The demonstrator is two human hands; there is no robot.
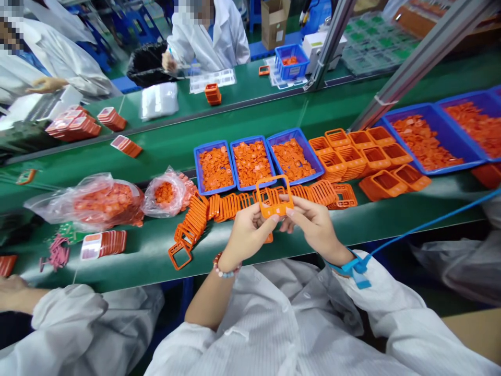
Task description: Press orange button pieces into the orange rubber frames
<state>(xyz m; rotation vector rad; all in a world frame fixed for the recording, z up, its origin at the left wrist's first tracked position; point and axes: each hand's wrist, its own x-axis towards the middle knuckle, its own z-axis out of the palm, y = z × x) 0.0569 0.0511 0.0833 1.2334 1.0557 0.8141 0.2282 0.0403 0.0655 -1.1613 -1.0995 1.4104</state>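
Between my two hands I hold up an orange plastic frame [274,211] with a large square opening. My left hand [250,232] pinches its lower left part, thumb on the front. On the other side my right hand [313,222] grips the lower right corner with thumb and fingers; a blue wrist strap [358,266] circles that wrist. Behind the hands runs a leaning row of similar orange frames [195,216]. Three blue trays of small orange parts, among them the middle tray [253,186], stand beyond the row.
Stacked orange frames [356,151] and a larger blue tray [434,169] are to the right. Plastic bags of orange parts [105,201] lie left. A blue cord [430,222] crosses the right side. A metal post [415,68] slants above the bench. Co-workers sit opposite and at left.
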